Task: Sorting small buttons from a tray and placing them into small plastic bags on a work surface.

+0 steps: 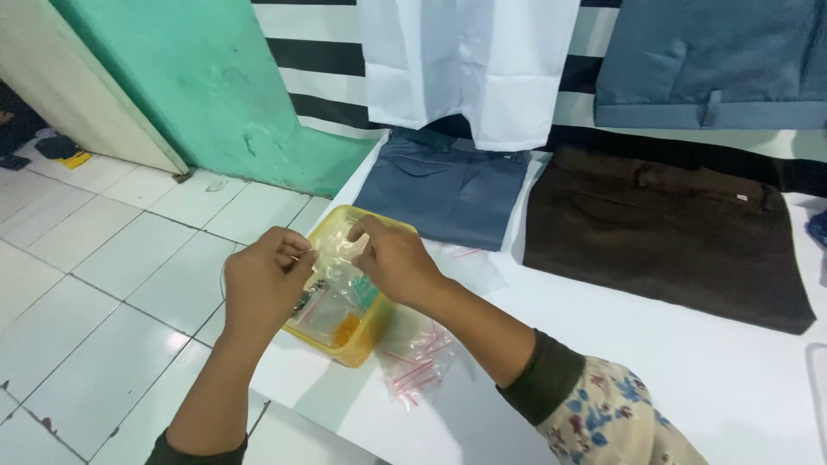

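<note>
My left hand (263, 284) and my right hand (392, 263) are held together over a yellow plastic container (362, 344) at the near left edge of a white table (689, 362). Both pinch the top of a small clear plastic bag (332, 258), left hand on its left edge, right hand on its right. Inside the container lie several small clear bags with dark, teal and orange contents. A loose pile of clear bags with red strips (418, 362) lies on the table just right of the container.
Folded blue-grey trousers (448, 189) and dark brown trousers (663, 237) lie on the table beyond my hands. A white shirt (469, 69) and another blue-grey garment (715, 65) hang on the striped wall. White floor tiles (112, 267) and a green wall (215, 95) are at left.
</note>
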